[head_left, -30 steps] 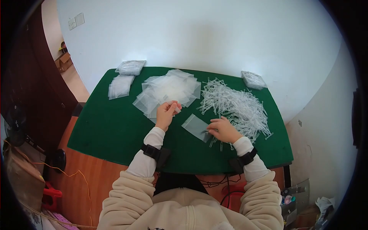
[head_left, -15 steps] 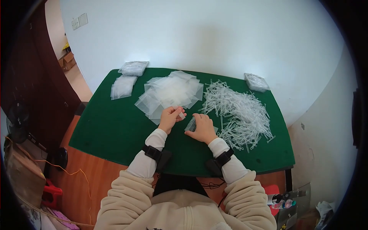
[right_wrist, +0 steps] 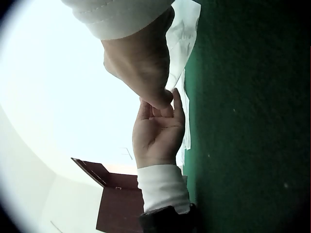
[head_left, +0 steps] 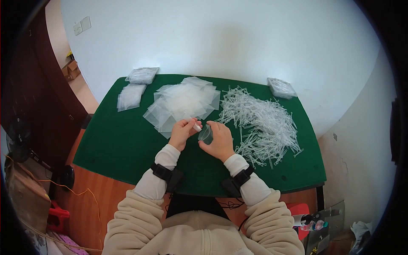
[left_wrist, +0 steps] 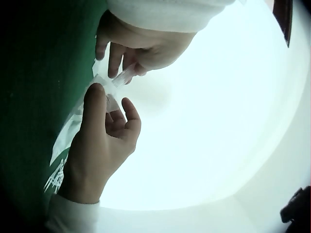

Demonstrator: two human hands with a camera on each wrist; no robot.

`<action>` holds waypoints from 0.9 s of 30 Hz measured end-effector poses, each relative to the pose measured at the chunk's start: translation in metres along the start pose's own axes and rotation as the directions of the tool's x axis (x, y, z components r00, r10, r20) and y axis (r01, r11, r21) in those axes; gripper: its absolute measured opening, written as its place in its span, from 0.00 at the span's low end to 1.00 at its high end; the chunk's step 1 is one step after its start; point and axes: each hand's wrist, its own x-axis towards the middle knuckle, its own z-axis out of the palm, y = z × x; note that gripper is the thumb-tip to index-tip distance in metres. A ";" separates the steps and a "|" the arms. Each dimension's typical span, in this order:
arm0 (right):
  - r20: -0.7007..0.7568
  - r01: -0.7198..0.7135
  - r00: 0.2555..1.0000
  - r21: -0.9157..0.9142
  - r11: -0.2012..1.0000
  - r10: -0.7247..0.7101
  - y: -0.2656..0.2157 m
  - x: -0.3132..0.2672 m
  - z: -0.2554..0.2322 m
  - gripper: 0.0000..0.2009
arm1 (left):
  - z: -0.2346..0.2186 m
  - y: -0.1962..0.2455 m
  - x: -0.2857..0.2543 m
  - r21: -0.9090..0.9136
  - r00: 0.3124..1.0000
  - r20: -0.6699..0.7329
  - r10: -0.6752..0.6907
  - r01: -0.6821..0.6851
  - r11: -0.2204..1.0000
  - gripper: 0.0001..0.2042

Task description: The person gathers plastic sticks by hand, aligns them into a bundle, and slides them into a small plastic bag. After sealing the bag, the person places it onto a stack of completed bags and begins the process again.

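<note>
In the head view my left hand [head_left: 180, 134] pinches a small bundle of clear plastic sticks [left_wrist: 124, 76] between thumb and fingers. Close to its right, my right hand [head_left: 221, 142] grips a clear plastic bag [head_left: 206, 135], thumb on the near side and fingers on the far side. The bag bows into a rounded shape, its mouth facing the bundle. From the left wrist, the bundle's end appears right at the bag's edge. My right hand hides much of the bag in the right wrist view.
A loose pile of clear bags [head_left: 182, 100] lies beyond my left hand on the green table [head_left: 114, 140]. Clear looped sticks [head_left: 267, 123] are heaped to the right. Stacks of filled bags [head_left: 142, 75] and a packet [head_left: 281, 88] sit at the back corners.
My right hand has come left from beside the stick heap, picked the bag off the table and bowed it next to the left hand. The left hand keeps its bundle, slightly lower.
</note>
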 end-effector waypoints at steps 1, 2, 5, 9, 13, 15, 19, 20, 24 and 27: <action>-0.005 0.006 1.000 0.015 1.000 -0.006 -0.001 0.000 0.000 0.29 | 0.000 -0.001 0.000 0.003 1.000 0.003 -0.001 0.001 1.000 0.13; -0.008 0.002 1.000 0.015 1.000 -0.002 -0.002 0.000 -0.001 0.29 | 0.001 -0.003 0.000 -0.002 1.000 0.005 0.019 -0.019 1.000 0.13; -0.073 0.030 0.997 0.028 0.999 -0.027 -0.004 0.003 -0.004 0.25 | 0.003 -0.008 0.001 -0.015 0.998 0.011 0.062 -0.062 0.998 0.13; -0.097 0.036 0.995 0.055 0.998 -0.030 -0.007 0.005 -0.007 0.22 | 0.006 -0.014 0.002 -0.028 0.999 0.000 0.043 -0.043 0.999 0.12; -0.109 0.043 0.993 0.077 0.996 -0.034 -0.005 0.005 -0.006 0.20 | 0.007 -0.016 0.001 0.023 0.995 0.019 0.096 -0.096 0.995 0.12; -0.108 0.042 0.994 0.083 0.996 -0.033 -0.006 0.005 -0.007 0.20 | 0.007 -0.016 0.000 0.075 0.995 0.068 0.069 -0.074 0.994 0.13; -0.102 0.034 0.994 0.092 0.995 -0.024 -0.007 0.005 -0.006 0.20 | 0.008 -0.018 -0.001 0.190 0.988 0.132 0.075 -0.099 0.977 0.13; -0.099 0.027 0.995 0.087 0.996 -0.019 -0.006 0.004 -0.005 0.20 | 0.008 -0.019 -0.001 0.233 0.985 0.152 0.082 -0.116 0.966 0.13; -0.080 0.021 0.997 0.070 0.997 -0.016 -0.007 0.003 -0.008 0.23 | 0.013 -0.012 -0.007 0.095 0.991 0.115 -0.066 0.055 0.994 0.13; -0.089 -0.005 0.996 0.102 0.995 0.014 -0.009 0.006 -0.014 0.24 | 0.005 -0.001 -0.003 0.088 0.971 0.194 -0.143 0.127 0.988 0.12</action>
